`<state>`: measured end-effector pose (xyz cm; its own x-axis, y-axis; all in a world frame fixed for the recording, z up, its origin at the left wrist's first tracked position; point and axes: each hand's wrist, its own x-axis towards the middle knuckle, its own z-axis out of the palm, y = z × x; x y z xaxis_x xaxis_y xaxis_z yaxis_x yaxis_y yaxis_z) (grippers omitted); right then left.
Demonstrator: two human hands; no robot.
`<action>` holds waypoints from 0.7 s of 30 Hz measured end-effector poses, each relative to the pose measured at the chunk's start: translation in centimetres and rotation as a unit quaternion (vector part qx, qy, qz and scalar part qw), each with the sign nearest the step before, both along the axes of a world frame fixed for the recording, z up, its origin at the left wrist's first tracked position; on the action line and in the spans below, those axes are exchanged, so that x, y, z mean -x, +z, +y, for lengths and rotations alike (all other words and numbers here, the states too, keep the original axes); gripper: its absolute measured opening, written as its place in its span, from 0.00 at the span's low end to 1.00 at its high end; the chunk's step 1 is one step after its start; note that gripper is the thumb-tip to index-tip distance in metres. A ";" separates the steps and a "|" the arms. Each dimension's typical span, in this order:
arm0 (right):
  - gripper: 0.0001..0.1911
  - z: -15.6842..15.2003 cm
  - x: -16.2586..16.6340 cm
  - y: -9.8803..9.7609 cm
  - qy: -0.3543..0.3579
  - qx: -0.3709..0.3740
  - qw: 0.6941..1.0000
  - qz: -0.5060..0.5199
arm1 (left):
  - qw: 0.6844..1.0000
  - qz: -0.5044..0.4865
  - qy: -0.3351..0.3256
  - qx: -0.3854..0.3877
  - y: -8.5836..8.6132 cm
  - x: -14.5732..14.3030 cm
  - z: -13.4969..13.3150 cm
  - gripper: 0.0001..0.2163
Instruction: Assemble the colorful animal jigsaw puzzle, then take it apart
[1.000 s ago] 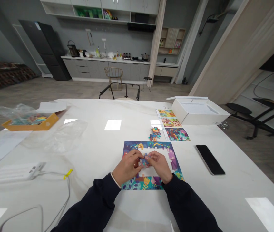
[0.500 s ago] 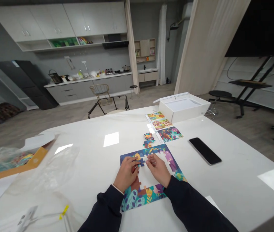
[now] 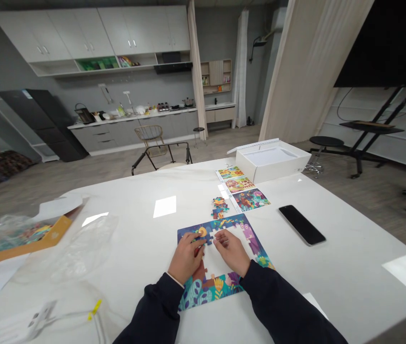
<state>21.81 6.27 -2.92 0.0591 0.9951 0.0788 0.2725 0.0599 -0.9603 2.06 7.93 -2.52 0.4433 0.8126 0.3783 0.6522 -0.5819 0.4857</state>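
Observation:
A jigsaw puzzle [image 3: 210, 298] lies on the white table in front of me, its colourful border joined around a white middle. My left hand [image 3: 187, 258] rests on its left side, fingers stretched over the pieces near a yellow round shape, thumb apart from them. Over the white middle, my right hand [image 3: 232, 251] has its fingers bent and its thumb slightly apart from the index finger. No piece shows between them. Just beyond the puzzle's top edge sits a small pile of loose puzzle pieces [image 3: 219, 207].
A picture sheet [image 3: 250, 199] lies behind the puzzle, beside an open white box [image 3: 272, 167]. To the right is a black phone [image 3: 302, 224]. At left stand a yellow tray [image 3: 50, 241] of bagged pieces and clear plastic wrapping [image 3: 81, 243]. A white cable [image 3: 74, 315] lies front left.
My right hand has shifted slightly left, its thumb and index finger a little further from the pieces. My left hand stays at the same place on the puzzle. The view has moved slightly.

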 end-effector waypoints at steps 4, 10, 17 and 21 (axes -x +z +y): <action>0.07 0.0 0.0 0.0 0.005 -0.004 1.000 -0.013 | 1.000 0.010 -0.003 -0.002 0.0 0.0 0.0 0.13; 0.07 0.0 0.0 -0.3 0.011 -0.017 0.999 -0.031 | 0.999 0.028 -0.018 -0.023 0.5 -0.1 -0.3 0.15; 0.07 0.1 0.1 -0.6 0.016 -0.033 0.998 -0.055 | 0.997 0.067 -0.022 -0.015 0.7 0.0 -0.5 0.14; 0.09 -0.2 -0.3 -0.2 0.038 -0.021 0.998 -0.038 | 0.998 0.056 -0.029 -0.024 0.7 0.3 -0.5 0.13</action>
<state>22.14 6.05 -3.17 -0.0235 0.9923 0.1216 0.3376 0.1224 -0.9333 1.77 7.46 -1.86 0.5307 0.7665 0.3616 0.6650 -0.6411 0.3830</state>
